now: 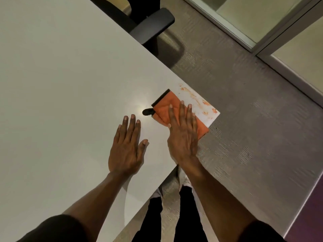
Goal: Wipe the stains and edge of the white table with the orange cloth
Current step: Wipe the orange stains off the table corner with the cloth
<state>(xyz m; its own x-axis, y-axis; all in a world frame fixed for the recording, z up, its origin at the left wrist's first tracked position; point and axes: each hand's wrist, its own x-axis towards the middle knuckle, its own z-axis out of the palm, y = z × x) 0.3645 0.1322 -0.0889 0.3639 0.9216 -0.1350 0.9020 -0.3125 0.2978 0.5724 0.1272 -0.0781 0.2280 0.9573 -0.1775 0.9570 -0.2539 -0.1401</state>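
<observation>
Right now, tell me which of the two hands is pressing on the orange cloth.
The right hand, flat on the orange cloth near the stained corner. The left hand rests on bare white table.

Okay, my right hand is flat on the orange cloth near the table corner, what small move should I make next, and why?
Probably slide the right hand and the orange cloth forward and to the right, toward the corner. The orange stains lie on the white table just beyond the cloth, along the edge, and look unwiped. The left hand rests flat on the table, steadying you.
</observation>
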